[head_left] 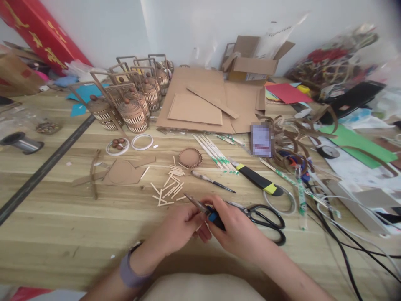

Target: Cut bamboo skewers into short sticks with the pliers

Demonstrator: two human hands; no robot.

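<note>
At the table's near side, my right hand [233, 221] is wrapped round what look like long-nose pliers [198, 203]. Their thin metal tip points up and left, and part of the blue and black handle shows. My left hand [180, 223] is closed beside the tool, its fingertips pinched together close to the jaws. Whatever it holds, if anything, is hidden. Short wooden sticks [169, 188] lie scattered just beyond my hands. Behind them sits a round cardboard piece with a woven brown rim [190, 158]. Black-handled scissors [266, 217] lie by my right wrist.
A yellow-black utility knife [260, 179], a pen [213, 181] and a tape roll [290, 200] lie to the right, with cables [335, 246] further out. Several lidded woven baskets [133, 113] stand at the back left, beside cardboard sheets [194, 108]. Cut cardboard [120, 172] lies left.
</note>
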